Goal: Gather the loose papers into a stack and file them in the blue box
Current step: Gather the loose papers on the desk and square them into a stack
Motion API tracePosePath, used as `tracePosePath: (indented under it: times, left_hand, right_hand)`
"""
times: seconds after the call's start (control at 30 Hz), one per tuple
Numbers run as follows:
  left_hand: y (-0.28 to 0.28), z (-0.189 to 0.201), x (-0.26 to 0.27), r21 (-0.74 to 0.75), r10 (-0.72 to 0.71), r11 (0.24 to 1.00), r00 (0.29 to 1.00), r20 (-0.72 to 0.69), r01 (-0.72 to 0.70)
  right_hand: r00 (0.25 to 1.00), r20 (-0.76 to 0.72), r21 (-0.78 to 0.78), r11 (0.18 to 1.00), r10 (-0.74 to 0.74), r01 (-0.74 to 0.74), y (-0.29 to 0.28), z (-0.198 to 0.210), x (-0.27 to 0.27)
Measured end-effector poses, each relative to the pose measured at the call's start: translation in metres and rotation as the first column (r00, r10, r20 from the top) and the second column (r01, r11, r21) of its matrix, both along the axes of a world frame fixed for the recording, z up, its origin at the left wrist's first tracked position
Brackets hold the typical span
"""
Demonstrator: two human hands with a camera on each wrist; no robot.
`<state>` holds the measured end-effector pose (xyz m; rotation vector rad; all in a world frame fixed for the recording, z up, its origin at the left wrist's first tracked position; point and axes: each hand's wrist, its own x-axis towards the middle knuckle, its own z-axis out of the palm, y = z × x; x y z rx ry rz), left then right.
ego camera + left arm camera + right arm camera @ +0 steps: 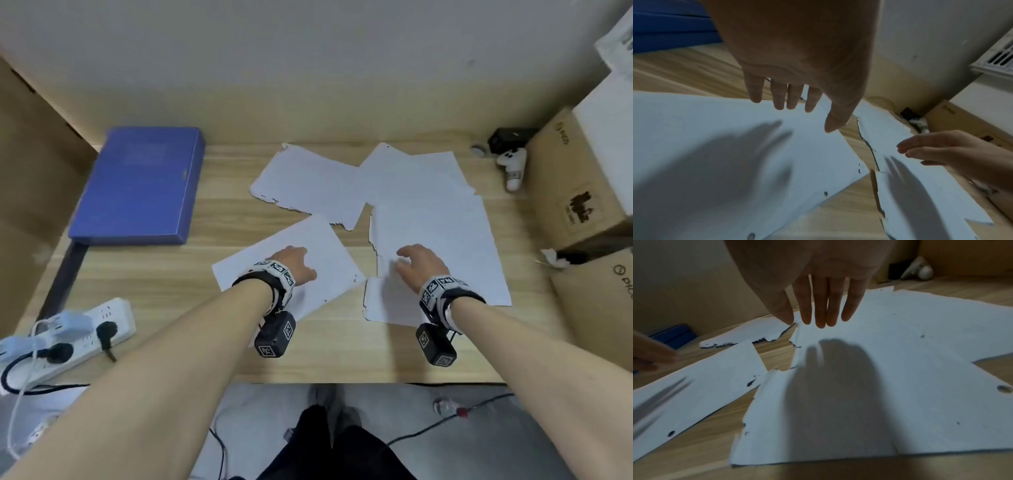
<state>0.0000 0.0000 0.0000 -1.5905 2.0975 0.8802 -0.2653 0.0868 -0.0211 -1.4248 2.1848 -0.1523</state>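
— Left hand [797,53]? Fingers straight, spread above a loose sheet [318,260] by the table's [154,274] near edge; contact perhaps, view blurred.
— Right hand [818,280]? Straight too, over overlapping papers [900,353]. Blue box [140,185] shut, far-left corner.

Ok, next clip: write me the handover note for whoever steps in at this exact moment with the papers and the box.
Left hand: open, fingers straight, over the near-left sheet; holds nothing.
Right hand: open, over the big near-right sheet; holds nothing.
Papers: still spread flat on the table, two more at the back, a torn-edged sheet and the far-right sheets. Some overlap on the right.
Blue box: shut, lying flat at the far left, apart from the papers.
Done: nothing gathered yet.
Left: pull the sheets into one stack, open the box, file them.
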Motion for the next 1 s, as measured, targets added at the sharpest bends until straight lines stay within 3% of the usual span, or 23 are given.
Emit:
tracePosePath:
  times: [0.13,0.3,0.6,0.77,1.0]
  left_hand:
    - [0.009,-0.021,-0.002,0.058,-0.243,0.970,0.957,0.161,0.237]
    - [0.011,-0.042,0.010,-0.048,-0.319,0.939,0.915,0.248,0.341]
    - [0.014,-0.054,0.013,-0.073,-0.248,0.960,0.945,0.214,0.269]
    - [0.013,-0.055,0.005,-0.112,-0.204,0.966,0.957,0.208,0.231]
    - [0.005,-0.036,0.014,-0.216,0.001,0.976,1.000,0.002,0.000]
  right_hand:
    - [0.997,-0.048,0.027,0.998,-0.061,0.062,0.002,-0.012,-0.006]
    - [0.997,-0.048,0.035,0.998,-0.058,0.060,-0.006,-0.027,-0.002]
    - [0.967,-0.255,0.142,0.988,-0.028,0.066,-0.029,-0.036,0.024]
    - [0.960,-0.280,0.151,0.988,0.007,0.037,-0.035,-0.043,0.024]
    - [0.946,-0.307,0.135,0.988,0.107,-0.069,-0.024,-0.046,0.014]
